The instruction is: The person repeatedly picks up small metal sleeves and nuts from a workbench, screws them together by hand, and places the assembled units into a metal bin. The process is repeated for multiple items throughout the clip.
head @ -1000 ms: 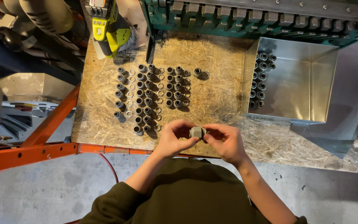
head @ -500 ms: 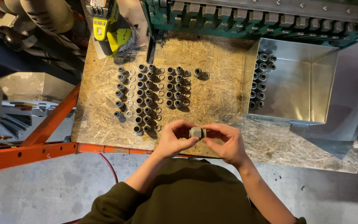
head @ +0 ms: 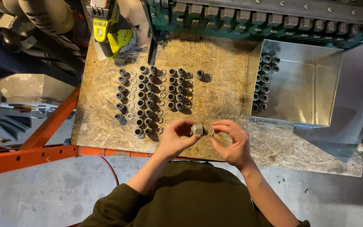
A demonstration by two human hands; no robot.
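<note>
Left hand (head: 175,138) pinches a small grey fitting (head: 197,130) beside the right hand (head: 230,141), above the desk (head: 219,80).

One metal tray (head: 316,96), one yellow-green power tool (head: 110,29), two hands (head: 177,136), one held fitting (head: 197,130)

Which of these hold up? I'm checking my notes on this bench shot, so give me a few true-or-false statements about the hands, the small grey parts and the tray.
1. The left hand holds a small grey fitting in its fingers. True.
2. The right hand rests inside the metal tray. False: it is over the board's front edge, close to the fitting, outside the tray.
3. Grey fittings stand in rows on the chipboard bench top. True.
4. The metal tray is empty. False: fittings line its left side.
5. The yellow-green power tool lies at the board's front edge. False: it sits at the back left.
</note>
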